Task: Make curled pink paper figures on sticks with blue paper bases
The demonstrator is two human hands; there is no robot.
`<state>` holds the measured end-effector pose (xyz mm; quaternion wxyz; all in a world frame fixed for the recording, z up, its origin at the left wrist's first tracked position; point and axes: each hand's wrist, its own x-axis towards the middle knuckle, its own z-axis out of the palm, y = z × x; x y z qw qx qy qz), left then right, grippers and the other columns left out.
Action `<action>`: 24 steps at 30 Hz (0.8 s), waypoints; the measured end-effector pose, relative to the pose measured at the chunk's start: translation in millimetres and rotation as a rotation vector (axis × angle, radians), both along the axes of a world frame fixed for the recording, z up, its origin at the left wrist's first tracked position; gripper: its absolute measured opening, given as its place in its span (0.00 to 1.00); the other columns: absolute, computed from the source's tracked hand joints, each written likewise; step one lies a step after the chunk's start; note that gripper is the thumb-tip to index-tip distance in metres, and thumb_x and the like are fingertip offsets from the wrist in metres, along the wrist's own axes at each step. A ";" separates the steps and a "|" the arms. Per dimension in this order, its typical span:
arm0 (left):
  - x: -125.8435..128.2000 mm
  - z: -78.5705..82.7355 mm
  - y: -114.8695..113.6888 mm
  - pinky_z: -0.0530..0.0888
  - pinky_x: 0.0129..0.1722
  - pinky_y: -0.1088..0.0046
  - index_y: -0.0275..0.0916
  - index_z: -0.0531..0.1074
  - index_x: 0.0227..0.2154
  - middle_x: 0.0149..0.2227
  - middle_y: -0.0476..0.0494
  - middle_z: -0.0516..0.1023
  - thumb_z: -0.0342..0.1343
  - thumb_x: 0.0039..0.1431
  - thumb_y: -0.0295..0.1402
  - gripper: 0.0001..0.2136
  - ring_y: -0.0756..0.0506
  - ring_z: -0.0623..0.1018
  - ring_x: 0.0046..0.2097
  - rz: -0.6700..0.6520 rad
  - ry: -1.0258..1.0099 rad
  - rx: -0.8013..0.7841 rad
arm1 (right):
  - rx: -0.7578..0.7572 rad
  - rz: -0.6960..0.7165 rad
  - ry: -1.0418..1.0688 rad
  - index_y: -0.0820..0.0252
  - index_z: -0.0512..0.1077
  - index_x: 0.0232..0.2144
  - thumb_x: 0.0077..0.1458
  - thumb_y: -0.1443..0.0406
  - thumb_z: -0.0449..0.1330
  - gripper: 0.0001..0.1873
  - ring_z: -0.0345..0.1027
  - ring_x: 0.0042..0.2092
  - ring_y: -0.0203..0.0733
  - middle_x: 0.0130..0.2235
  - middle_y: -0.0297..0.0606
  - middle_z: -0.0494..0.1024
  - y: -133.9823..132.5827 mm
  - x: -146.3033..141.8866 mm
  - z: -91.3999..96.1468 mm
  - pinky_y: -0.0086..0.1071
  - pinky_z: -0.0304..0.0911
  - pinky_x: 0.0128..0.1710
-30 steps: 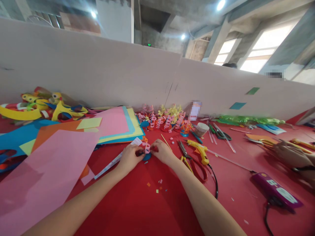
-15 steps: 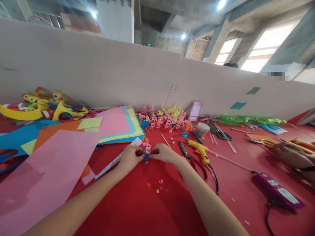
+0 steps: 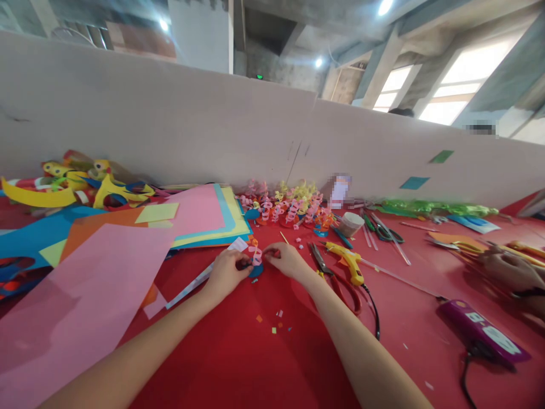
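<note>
A small paper spiral ornament (image 3: 256,257) stands upright on the red table in front of me, with a pink curl, an orange tip and a round blue base. My left hand (image 3: 227,271) pinches the left edge of its blue base. Just right of the ornament, my right hand (image 3: 284,259) hovers apart from it, thumb and fingers slightly spread and nothing seen between them. Behind stand several similar pink, yellow and orange spirals (image 3: 293,207). Tiny paper scraps (image 3: 273,330) lie nearer to me.
To the right lie red-handled scissors (image 3: 344,289), a yellow glue gun (image 3: 351,266), a tape roll (image 3: 351,224) and a purple power strip (image 3: 481,332). Coloured sheets (image 3: 93,301) cover the left. Another person's hand (image 3: 508,270) is at far right. A white partition (image 3: 170,119) closes the back.
My right hand has let go of the ornament's blue base and drawn back a little to the right. The left hand still holds the base in the same place.
</note>
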<state>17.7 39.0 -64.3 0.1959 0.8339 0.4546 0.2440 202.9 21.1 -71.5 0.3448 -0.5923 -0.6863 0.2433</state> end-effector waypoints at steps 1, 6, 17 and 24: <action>-0.1 0.4 -0.2 0.66 0.32 0.73 0.39 0.76 0.25 0.27 0.47 0.78 0.59 0.46 0.28 0.03 0.46 0.73 0.31 -0.005 -0.005 -0.003 | 0.010 -0.029 0.015 0.61 0.75 0.28 0.46 0.71 0.57 0.08 0.68 0.29 0.38 0.28 0.37 0.78 0.9 0.3 -1.6 0.28 0.61 0.31; -1.0 -0.7 -0.1 0.66 0.34 0.72 0.38 0.77 0.26 0.28 0.46 0.78 0.59 0.47 0.28 0.02 0.46 0.74 0.32 -0.019 -0.010 0.015 | 0.076 -0.112 0.121 0.62 0.73 0.29 0.51 0.64 0.54 0.09 0.67 0.29 0.37 0.30 0.38 0.77 4.3 0.1 -2.7 0.29 0.61 0.30; -0.7 -4.8 1.3 0.62 0.28 0.74 0.38 0.74 0.21 0.22 0.49 0.73 0.58 0.48 0.30 0.04 0.48 0.70 0.28 -0.013 0.006 0.039 | 0.201 0.008 0.322 0.61 0.73 0.31 0.50 0.59 0.57 0.11 0.60 0.26 0.33 0.28 0.35 0.74 -7.4 -14.9 25.0 0.27 0.56 0.26; -0.3 -4.9 1.5 0.61 0.27 0.74 0.38 0.74 0.22 0.21 0.49 0.72 0.57 0.47 0.28 0.03 0.48 0.70 0.27 -0.027 -0.008 0.028 | 0.154 0.044 0.327 0.61 0.74 0.34 0.47 0.59 0.61 0.12 0.58 0.25 0.32 0.24 0.31 0.68 -8.4 -16.0 23.3 0.28 0.53 0.25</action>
